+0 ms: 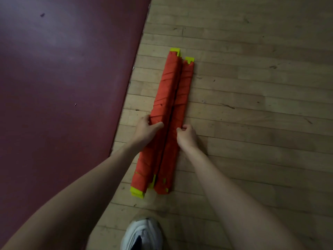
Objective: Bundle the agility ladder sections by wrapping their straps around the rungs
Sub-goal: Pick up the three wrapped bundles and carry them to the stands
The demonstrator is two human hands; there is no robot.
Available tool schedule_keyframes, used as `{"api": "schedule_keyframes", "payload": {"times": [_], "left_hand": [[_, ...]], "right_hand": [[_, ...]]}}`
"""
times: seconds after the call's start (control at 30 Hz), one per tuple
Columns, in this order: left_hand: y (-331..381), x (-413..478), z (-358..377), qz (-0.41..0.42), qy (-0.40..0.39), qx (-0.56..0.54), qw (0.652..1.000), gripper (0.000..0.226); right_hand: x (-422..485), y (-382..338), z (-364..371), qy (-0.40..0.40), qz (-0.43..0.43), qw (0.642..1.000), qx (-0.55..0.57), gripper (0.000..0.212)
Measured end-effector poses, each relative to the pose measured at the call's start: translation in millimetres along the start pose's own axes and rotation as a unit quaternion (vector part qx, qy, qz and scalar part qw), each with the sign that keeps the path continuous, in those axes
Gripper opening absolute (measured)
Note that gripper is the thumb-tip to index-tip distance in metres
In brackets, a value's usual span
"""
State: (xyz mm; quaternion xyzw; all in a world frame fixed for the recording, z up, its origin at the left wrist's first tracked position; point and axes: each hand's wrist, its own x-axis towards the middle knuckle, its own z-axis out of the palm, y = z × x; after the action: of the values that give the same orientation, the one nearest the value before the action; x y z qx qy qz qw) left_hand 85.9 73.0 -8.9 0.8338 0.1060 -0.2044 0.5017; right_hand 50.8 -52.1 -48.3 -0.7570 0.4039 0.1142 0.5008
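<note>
Wrapping looks nearly done — my left hand (146,130) holds the left bundle (167,83), my right hand (186,136) pinches the right bundle (186,83) — next, I think, it needs tucking in tight

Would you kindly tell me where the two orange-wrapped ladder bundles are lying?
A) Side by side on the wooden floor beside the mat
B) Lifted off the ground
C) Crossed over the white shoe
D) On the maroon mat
A: the left bundle and right bundle lie side by side on the wooden floor, beside the maroon mat, gripped by the left hand and right hand.
</note>
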Motion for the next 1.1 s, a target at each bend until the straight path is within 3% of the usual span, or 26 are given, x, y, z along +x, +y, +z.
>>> {"api": "schedule_keyframes", "payload": {"times": [0.23, 0.37, 0.47, 0.67, 0.73, 0.93, 1.1], "left_hand": [[-5, 7, 5, -0.077, -0.070, -0.080, 0.991, 0.062], [0, 13, 4, -0.113, -0.132, -0.117, 0.978, 0.058], [3, 13, 8, -0.126, -0.167, -0.132, 0.969, 0.048], [-1, -3, 24, -0.131, -0.157, -0.232, 0.951, 0.044], [3, -8, 29, -0.129, -0.159, -0.246, 0.947, 0.040], [39, -20, 57, -0.126, -0.185, -0.258, 0.940, 0.024], [89, -20, 105, -0.094, -0.236, -0.269, 0.929, 0.036]], "right_hand": [[-3, 3, 5, -0.028, 0.031, 0.997, 0.069, 0.039], [-5, 7, 12, -0.081, 0.046, 0.983, 0.157, 0.050], [-13, 10, 8, -0.139, 0.043, 0.961, 0.234, 0.043], [-25, 16, -16, -0.225, 0.049, 0.895, 0.382, 0.036], [-31, 18, -19, -0.240, 0.035, 0.888, 0.390, 0.036], [-36, 23, -49, -0.194, -0.039, 0.889, 0.413, 0.042], [-16, 17, -112, -0.146, -0.078, 0.878, 0.450, 0.046]]}}
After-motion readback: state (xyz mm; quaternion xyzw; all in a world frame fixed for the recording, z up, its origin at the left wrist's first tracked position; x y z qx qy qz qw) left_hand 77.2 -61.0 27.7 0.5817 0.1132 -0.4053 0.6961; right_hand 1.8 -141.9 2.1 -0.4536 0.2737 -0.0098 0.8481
